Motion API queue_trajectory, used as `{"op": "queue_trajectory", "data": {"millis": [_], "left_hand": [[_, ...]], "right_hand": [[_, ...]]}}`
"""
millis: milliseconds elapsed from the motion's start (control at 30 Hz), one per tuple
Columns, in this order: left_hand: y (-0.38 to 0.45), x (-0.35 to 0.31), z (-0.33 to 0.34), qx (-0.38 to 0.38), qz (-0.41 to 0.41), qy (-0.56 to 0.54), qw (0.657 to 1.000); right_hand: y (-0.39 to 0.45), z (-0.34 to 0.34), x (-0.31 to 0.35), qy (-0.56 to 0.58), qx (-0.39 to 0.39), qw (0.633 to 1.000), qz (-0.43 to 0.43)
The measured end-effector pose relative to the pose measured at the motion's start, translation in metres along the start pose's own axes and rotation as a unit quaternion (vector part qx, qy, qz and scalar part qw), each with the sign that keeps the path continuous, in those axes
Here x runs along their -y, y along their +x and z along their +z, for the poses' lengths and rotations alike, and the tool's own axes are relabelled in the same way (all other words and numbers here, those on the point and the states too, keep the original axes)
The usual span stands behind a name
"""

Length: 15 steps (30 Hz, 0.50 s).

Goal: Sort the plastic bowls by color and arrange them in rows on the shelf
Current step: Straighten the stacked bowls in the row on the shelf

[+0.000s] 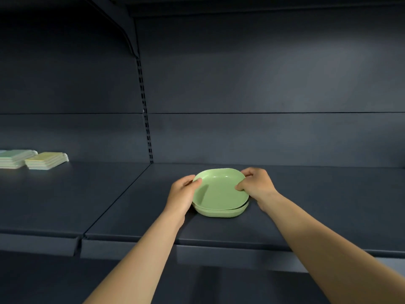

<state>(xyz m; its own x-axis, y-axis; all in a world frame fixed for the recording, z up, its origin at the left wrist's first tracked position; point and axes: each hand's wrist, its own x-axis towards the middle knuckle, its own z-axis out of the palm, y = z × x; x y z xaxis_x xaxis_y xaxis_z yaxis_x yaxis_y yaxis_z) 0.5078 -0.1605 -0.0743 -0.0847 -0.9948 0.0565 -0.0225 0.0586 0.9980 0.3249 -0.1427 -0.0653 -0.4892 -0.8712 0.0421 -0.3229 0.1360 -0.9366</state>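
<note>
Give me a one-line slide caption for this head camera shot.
Both hands, left hand and right hand, grip a stack of green bowls on the dark shelf.

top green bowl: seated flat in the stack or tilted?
Tilted. The top green bowl sits askew on the green stack, its far edge raised, with left hand and right hand gripping its rim.
</note>
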Motion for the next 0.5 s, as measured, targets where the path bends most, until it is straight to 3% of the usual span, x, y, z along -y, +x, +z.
{"op": "queue_trajectory", "data": {"millis": [200, 500], "left_hand": [[0.004, 0.004, -0.001, 0.018, 0.005, 0.069, 0.997], [0.001, 0.001, 0.002, 0.022, 0.013, 0.158, 0.987]], "right_hand": [[-0.003, 0.000, -0.011, -0.040, 0.051, 0.998, 0.012], [-0.006, -0.007, -0.011, -0.083, 0.050, 0.995, 0.000]]}}
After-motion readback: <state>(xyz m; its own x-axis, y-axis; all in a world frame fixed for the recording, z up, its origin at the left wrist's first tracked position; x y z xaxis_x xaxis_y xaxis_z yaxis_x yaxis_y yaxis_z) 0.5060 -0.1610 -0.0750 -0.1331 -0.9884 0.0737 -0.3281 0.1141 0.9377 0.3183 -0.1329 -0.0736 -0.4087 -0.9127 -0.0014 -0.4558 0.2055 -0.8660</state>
